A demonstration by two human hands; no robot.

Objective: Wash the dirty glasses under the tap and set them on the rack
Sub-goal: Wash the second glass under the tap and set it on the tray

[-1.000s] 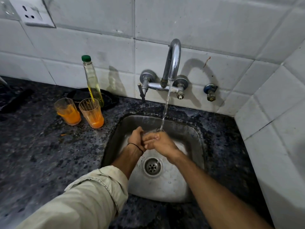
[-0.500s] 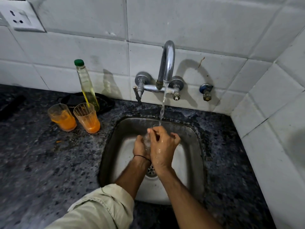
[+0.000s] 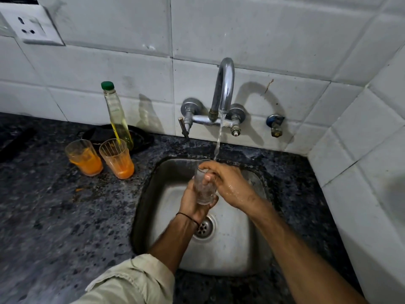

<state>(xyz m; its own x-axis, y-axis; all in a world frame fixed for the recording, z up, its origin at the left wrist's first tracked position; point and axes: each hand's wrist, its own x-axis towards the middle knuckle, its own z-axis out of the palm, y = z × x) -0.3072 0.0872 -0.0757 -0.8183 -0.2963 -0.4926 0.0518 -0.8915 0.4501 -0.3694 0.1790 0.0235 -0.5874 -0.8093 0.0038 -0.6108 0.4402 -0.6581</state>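
Clear glass tumbler [image 3: 205, 189] stands nearly upright over the steel sink [image 3: 230, 251], raised above the drain [image 3: 203, 227] and held by both hands. The left grip [image 3: 192, 201] is curled round the tumbler's lower half from its nine o'clock side, the base sitting in the palm. The right grip [image 3: 230, 185] comes in from three o'clock; its fingers hook over the rim and its thumb presses on the wall of the glass. Whether those fingers reach inside cannot be told. Water drops shine on the back of that hand.

A chrome wall tap [image 3: 223, 91] at twelve o'clock of the sink is running, and its stream [image 3: 219, 139] falls onto the rim where the right fingers lie.

On the dark speckled stone desk [image 3: 54, 216], at ten o'clock of the sink, two dirty glasses stand side by side, close but apart: the left glass [image 3: 84, 157] and the right glass [image 3: 117, 159], both smeared with orange dregs. Just behind them, at their one o'clock, stands a slim oil bottle [image 3: 117, 119] with a green cap, in front of a black cloth-like heap [image 3: 142, 137].

A thin black band [image 3: 188, 218] circles the left wrist, and a pale sleeve [image 3: 131, 281] covers that forearm at six o'clock.
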